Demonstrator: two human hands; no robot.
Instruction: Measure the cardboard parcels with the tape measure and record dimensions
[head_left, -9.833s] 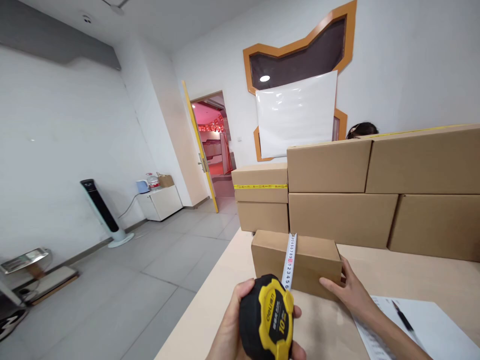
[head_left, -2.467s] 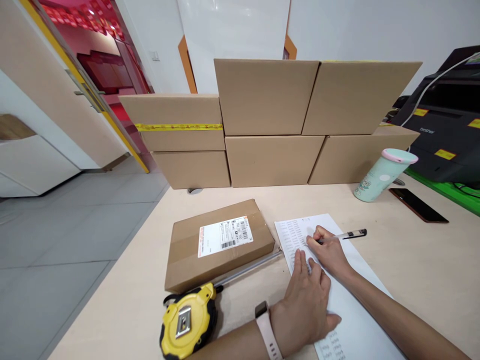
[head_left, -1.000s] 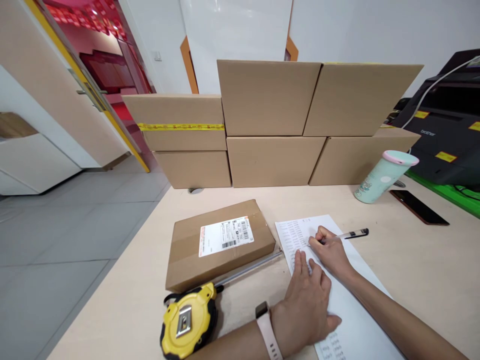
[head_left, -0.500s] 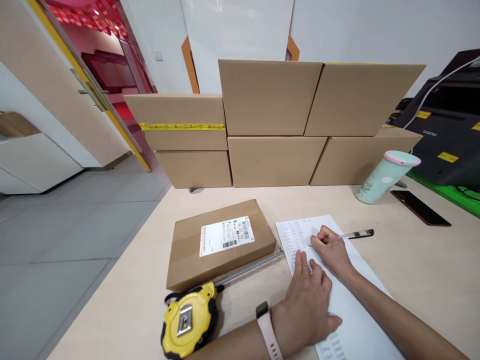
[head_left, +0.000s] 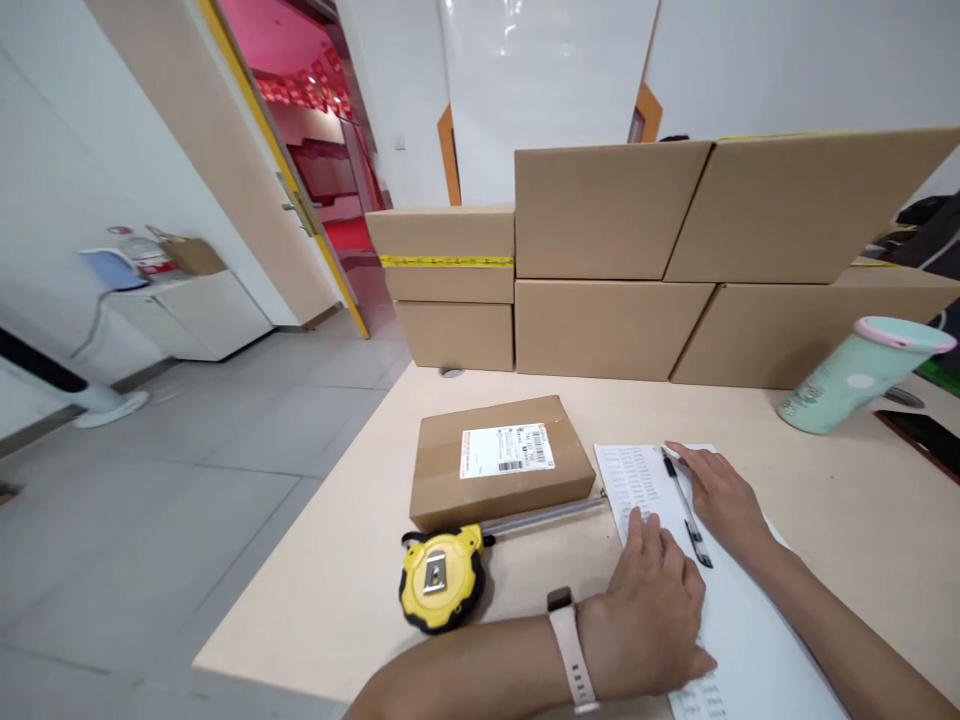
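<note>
My left hand [head_left: 654,612] lies flat on a printed sheet of paper [head_left: 750,640], fingers stretched out, with a pale watch strap on the wrist. My right hand [head_left: 726,500] rests open on the same sheet, its fingertips beside a black pen [head_left: 686,507] that lies loose on the paper. Left of the sheet is a small flat cardboard box [head_left: 501,470] bearing a white shipping label. A yellow tape measure [head_left: 440,578] lies in front of the box. Its blade is drawn out along the box's near edge.
Several larger cardboard boxes [head_left: 607,270] are stacked in a wall along the back of the beige table [head_left: 360,600]. A mint cup with a pink lid [head_left: 855,378] and a dark phone [head_left: 926,435] are at the right. The table's left edge drops to grey floor.
My right hand has let the pen go; it now lies on the sheet beside my open fingers. My view has swung to the left. The left hand, box and tape measure have stayed put.
</note>
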